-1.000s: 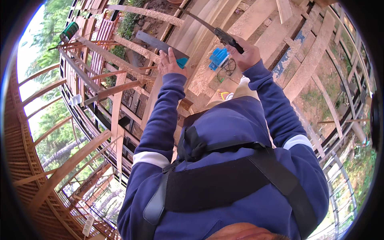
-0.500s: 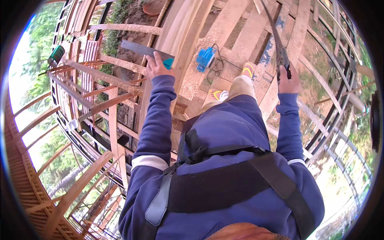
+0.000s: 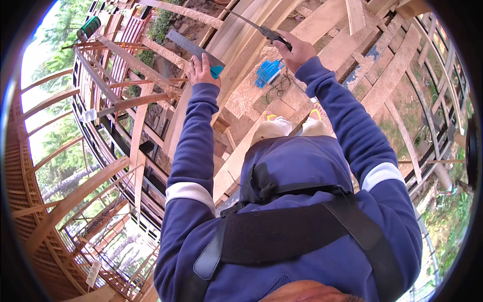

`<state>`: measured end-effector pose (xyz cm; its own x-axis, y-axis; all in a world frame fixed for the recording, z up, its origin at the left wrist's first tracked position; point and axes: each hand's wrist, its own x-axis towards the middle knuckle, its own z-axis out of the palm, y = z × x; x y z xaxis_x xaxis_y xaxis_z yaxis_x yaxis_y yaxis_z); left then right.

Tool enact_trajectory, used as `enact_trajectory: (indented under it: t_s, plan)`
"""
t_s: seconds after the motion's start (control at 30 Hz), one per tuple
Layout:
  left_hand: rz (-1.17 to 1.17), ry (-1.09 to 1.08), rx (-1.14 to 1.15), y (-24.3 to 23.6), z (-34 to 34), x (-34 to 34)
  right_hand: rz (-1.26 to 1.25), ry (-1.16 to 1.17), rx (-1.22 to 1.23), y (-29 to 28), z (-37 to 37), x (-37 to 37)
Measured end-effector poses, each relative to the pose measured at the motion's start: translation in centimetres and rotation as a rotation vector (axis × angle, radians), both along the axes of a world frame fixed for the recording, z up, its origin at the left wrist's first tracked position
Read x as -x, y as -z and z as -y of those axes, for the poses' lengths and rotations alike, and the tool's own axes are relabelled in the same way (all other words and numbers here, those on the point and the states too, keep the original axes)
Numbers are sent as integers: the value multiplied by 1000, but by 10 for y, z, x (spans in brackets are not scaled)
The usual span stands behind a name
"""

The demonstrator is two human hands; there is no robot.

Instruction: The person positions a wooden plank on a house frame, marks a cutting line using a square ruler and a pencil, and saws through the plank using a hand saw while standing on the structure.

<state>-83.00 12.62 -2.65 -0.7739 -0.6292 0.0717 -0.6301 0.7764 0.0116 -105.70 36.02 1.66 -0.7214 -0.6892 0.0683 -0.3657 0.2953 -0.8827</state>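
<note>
My left hand [image 3: 202, 72] is closed about a try square [image 3: 184, 44] where its grey metal blade meets the teal handle [image 3: 216, 71]. The square lies across the left edge of a long planed timber [image 3: 241, 38]. My right hand [image 3: 297, 49] grips the black handle of a long, thin-bladed tool [image 3: 258, 26], perhaps a hand saw seen on edge. Its blade points up and left, over the same timber. A blue electric power tool [image 3: 269, 72], like a planer, rests with its cord just below my right hand.
Planks [image 3: 327, 25] strewn with wood shavings form an uneven floor with gaps. My feet in yellow sandals [image 3: 315, 115] stand on it. Timber framing [image 3: 133, 104] spans the open drop at left. A green can [image 3: 88, 28] sits on a beam there. Greenery lies beyond.
My right hand has swung the long-bladed tool from the far right over to the timber, near my left hand. The left hand stays on the try square. My feet now stand side by side.
</note>
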Motion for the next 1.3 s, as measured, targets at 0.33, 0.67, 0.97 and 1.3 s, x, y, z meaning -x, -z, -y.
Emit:
enact_trajectory:
  t_s: [0.33, 0.67, 0.97, 1.3]
  plan:
    - [66, -73, 23, -4, -3, 6, -35, -92, -72, 11, 5, 21]
    - [16, -102, -22, 3, -52, 6, -103, -117, -59, 20, 8, 24]
    - [46, -203, -16, -9, -39, 21, 0, -118, -38, 20, 5, 35]
    - [251, -185, -71, -24, -28, 25, -11, -95, -33, 22, 2, 29]
